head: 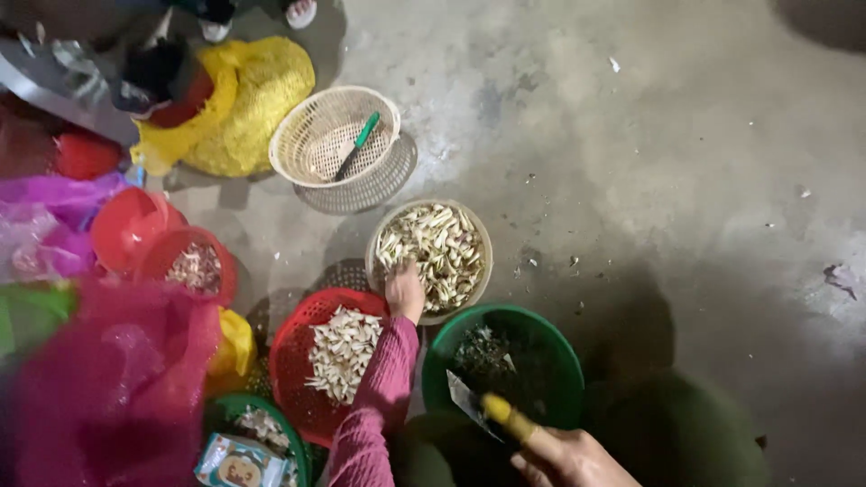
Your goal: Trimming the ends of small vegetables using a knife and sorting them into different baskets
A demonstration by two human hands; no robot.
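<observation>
Single head-worn view, looking steeply down at concrete floor (649, 135) from standing or crouched height. Baskets fill left and centre; hands enter from near edge. Moderately close. No second view.

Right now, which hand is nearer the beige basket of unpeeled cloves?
Left. The left hand reaches into the beige basket; the right hand holds a yellow-handled knife over the green basket.

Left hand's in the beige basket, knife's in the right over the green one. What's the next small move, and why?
Probably close the left hand on one piece and draw it back toward the knife. That hand rests at the near edge of the beige basket of pale pieces, while the right hand holds the knife over the green basket of scraps.
</observation>
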